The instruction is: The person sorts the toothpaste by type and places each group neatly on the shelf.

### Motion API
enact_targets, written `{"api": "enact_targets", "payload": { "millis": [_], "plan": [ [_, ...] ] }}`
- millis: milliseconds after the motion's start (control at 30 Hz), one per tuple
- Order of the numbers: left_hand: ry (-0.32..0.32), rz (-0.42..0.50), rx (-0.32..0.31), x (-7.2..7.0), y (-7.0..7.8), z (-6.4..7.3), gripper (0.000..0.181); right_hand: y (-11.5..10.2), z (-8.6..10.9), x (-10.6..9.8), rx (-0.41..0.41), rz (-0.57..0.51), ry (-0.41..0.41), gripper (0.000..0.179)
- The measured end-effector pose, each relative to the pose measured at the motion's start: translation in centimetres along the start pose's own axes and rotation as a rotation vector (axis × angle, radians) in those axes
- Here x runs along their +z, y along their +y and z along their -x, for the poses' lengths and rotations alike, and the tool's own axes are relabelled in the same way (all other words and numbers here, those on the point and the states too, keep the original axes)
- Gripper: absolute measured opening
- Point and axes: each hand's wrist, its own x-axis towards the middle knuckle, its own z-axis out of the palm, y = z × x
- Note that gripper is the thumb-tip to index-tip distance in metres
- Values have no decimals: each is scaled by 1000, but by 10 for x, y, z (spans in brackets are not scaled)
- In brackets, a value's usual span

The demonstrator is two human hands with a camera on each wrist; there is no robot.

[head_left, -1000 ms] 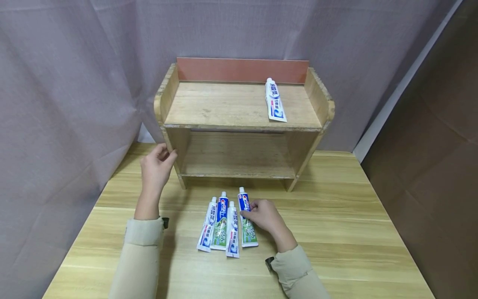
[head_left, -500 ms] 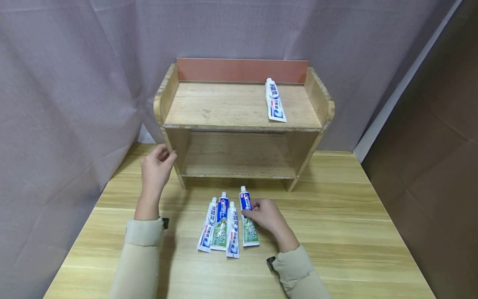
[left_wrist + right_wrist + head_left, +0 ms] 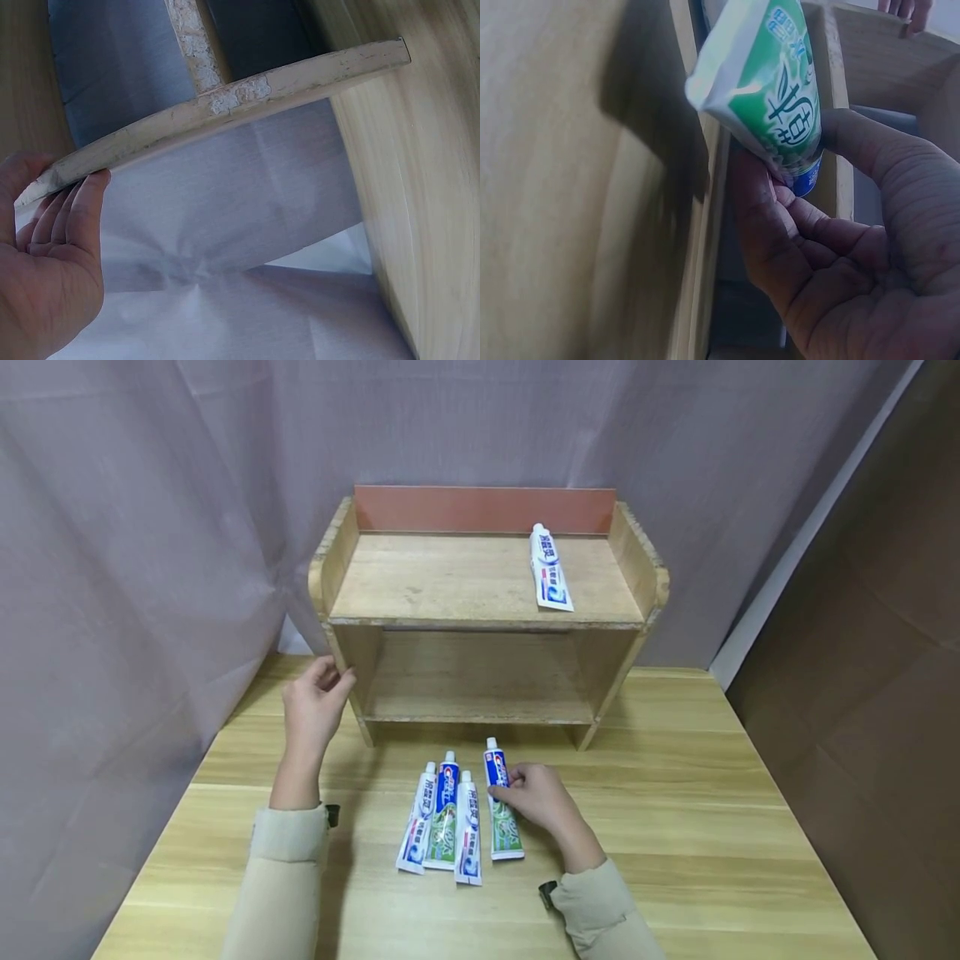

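Observation:
My right hand (image 3: 542, 795) pinches a blue-and-green toothpaste tube (image 3: 504, 831) between thumb and fingers, cap toward the shelf. In the right wrist view the tube's green end (image 3: 769, 90) points up at the camera, and a dark shadow falls on the table beside it. At the shelf's left side, my left hand (image 3: 315, 702) grips the edge of the side panel (image 3: 225, 101), thumb on one face and fingers on the other. Left of the held tube lie two white toothpaste tubes (image 3: 468, 835) (image 3: 417, 822) with another blue-and-green tube (image 3: 444, 814) between them.
A two-tier wooden shelf (image 3: 480, 625) with a reddish back board (image 3: 480, 510) stands at the back of the wooden table (image 3: 720, 827). One white toothpaste tube (image 3: 551, 572) lies on its upper tier, right of centre. Grey cloth (image 3: 150, 527) hangs behind.
My right hand has shifted the blue-and-green tube slightly right, widening the gap from the other tubes. The left hand keeps its grip on the panel. The head view has tilted slightly up.

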Motion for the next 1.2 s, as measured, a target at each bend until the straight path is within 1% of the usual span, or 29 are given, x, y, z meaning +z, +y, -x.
{"api": "enact_targets", "payload": {
  "millis": [233,567,767,900,1033,1200],
  "plan": [
    [17,-20,25,0,-1,1,17,-1,1,-2,-4,-9,8,34],
    [28,-32,24,1,-1,0,17,1,-1,-3,-6,-7,19,32],
    [31,-26,23,1,-2,0,16,-1,-1,-9,-21,-18,25,30],
    [34,-23,34,1,-1,0,15,-3,0,-12,-20,-25,31,28],
    [35,-31,45,1,-1,0,14,-3,0,-14,-12,-18,34,28],
    [29,-52,42,0,0,1,16,-2,0,-17,-14,-12,37,28]
  ]
}}
